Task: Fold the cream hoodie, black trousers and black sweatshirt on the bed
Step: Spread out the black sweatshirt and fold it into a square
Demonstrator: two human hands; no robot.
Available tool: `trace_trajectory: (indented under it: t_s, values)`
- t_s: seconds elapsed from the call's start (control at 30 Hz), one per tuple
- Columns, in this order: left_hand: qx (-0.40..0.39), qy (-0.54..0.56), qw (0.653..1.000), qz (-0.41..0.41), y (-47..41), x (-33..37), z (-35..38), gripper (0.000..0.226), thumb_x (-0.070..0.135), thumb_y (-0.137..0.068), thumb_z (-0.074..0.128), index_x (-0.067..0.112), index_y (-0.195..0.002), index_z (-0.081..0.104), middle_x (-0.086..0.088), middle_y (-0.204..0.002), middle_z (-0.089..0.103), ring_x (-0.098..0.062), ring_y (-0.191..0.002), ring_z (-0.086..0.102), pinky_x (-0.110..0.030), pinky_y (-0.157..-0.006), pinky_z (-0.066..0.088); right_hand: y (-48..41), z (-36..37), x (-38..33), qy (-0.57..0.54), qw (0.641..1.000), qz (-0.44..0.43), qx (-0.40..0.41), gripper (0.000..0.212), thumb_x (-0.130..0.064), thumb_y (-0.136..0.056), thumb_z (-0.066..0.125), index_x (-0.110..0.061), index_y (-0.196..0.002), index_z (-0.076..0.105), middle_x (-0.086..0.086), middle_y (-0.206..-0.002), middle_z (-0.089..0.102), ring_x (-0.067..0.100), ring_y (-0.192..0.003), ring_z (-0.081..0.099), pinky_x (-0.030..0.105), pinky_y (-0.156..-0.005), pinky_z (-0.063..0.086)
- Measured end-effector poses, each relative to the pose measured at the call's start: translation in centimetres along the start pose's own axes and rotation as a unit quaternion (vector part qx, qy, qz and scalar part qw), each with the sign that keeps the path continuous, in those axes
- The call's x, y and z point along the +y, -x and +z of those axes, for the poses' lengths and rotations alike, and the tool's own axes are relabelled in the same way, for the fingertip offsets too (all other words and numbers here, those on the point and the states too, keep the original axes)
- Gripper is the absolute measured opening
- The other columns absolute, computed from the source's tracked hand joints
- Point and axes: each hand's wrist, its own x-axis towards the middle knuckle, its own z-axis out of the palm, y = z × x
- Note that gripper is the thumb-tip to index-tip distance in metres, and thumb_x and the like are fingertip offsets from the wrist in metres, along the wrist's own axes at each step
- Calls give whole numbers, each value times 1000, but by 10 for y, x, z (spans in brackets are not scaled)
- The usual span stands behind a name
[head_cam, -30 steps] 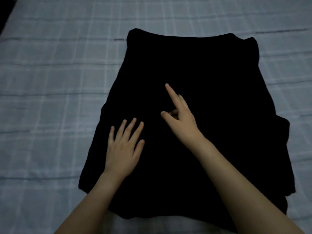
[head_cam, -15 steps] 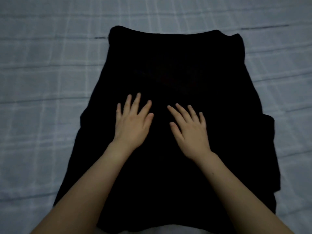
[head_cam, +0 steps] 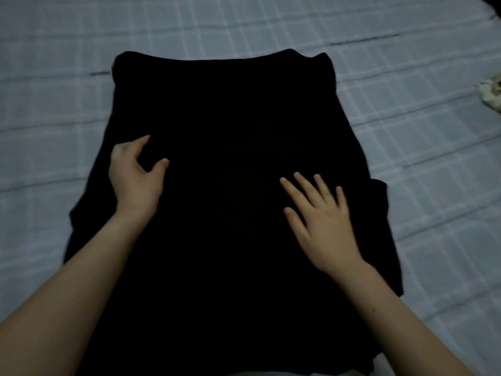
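Note:
A black garment [head_cam: 230, 164] lies spread flat on the bed, narrower at the far end and wider toward me; whether it is the sweatshirt or the trousers I cannot tell. My left hand [head_cam: 135, 175] is at its left side. Only the thumb and one curved finger show, with black cloth between them, so it seems to pinch a fold. My right hand [head_cam: 322, 226] lies flat on the garment's right half with fingers straight and spread. A bit of cream fabric [head_cam: 492, 93], perhaps the hoodie, shows at the right edge of the view.
The bed [head_cam: 406, 126] is covered by a pale blue-grey checked sheet on all sides of the garment. Something dark [head_cam: 494, 2] sits in the far right corner.
Both hands slid apart from the garment's middle, left toward the left edge and right toward the right. My left hand went from flat to curved on the cloth. The view shifted right.

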Motion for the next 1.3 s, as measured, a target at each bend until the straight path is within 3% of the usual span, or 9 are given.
trace_trajectory:
  t_s: [0.13, 0.27, 0.37, 0.47, 0.57, 0.73, 0.9, 1.0, 1.3]
  values:
    - [77, 14, 997, -14, -5, -16, -26, 49, 14, -86, 70, 9, -133, 57, -17, -127, 55, -23, -118, 53, -8, -98, 31, -4, -6, 2, 24, 1000, -4, -19, 62, -57, -93, 16, -44, -153, 24, -10, -162, 26, 25, -151, 17, 55, -118, 12]
    - [-38, -65, 992, -99, -3, -34, -26, 72, 27, -92, 65, 13, -152, 28, -21, -147, 31, -35, -135, 34, -38, -115, 27, -3, 3, 3, 48, 997, -13, -64, 66, -60, -89, 2, -46, -154, 11, -11, -165, 12, 21, -153, 3, 51, -122, 2]
    - [-16, -224, 969, 100, 4, -24, -14, 66, 38, -97, 47, 19, -155, 21, -19, -158, 21, -39, -144, 21, -53, -117, 17, -2, 6, 0, 13, 1000, -8, -19, 62, -57, -95, 12, -42, -155, 18, -7, -164, 19, 23, -153, 7, 54, -121, 4]
    - [-138, -305, 896, 292, 10, -33, 3, 58, 51, -99, 24, 31, -154, 24, -4, -161, 22, -29, -149, 15, -49, -119, 5, -1, 22, 4, -1, 1000, -16, -1, 57, -56, -98, 16, -43, -154, 19, -8, -163, 22, 26, -152, 11, 60, -118, 6]
    - [-222, -319, 888, 245, 19, -58, 13, 61, 55, -97, 9, 36, -154, 15, 1, -164, 14, -21, -151, 6, -47, -121, 2, -2, 40, 10, 20, 1000, -19, 8, 57, -53, -98, 19, -42, -154, 20, -7, -161, 27, 28, -151, 16, 60, -117, 11]
    - [-272, -334, 875, 221, 13, -41, 7, 57, 51, -101, 16, 34, -156, 9, -3, -165, 4, -23, -151, 0, -48, -121, 0, -2, 34, 7, 30, 999, -10, 1, 58, -55, -97, 15, -43, -154, 18, -7, -162, 26, 27, -151, 14, 58, -119, 9]
    - [-192, -280, 909, 240, 76, -34, -9, 58, 50, -101, 17, 31, -156, 14, -10, -163, 11, -28, -151, 8, -52, -121, 7, 32, 42, -15, -17, 999, 28, 22, 58, -64, -96, 16, -53, -152, 9, -11, -164, 15, 36, -151, 3, 65, -114, 7]
    - [-250, -246, 913, 207, 115, -49, -9, 56, 50, -103, 11, 32, -156, 6, -4, -165, 4, -21, -152, -2, -50, -121, 3, 54, 63, -17, 35, 999, 9, 23, 59, -60, -98, 16, -46, -155, 7, -7, -166, 12, 37, -151, -3, 65, -117, 6]
    - [-240, -243, 920, 190, 126, -54, -12, 56, 45, -103, 17, 31, -156, 3, -3, -165, 4, -19, -151, -2, -45, -122, 1, 58, 66, -16, 41, 998, 10, 39, 59, -60, -98, 14, -45, -155, 5, -5, -165, 16, 36, -152, 0, 63, -117, 5]
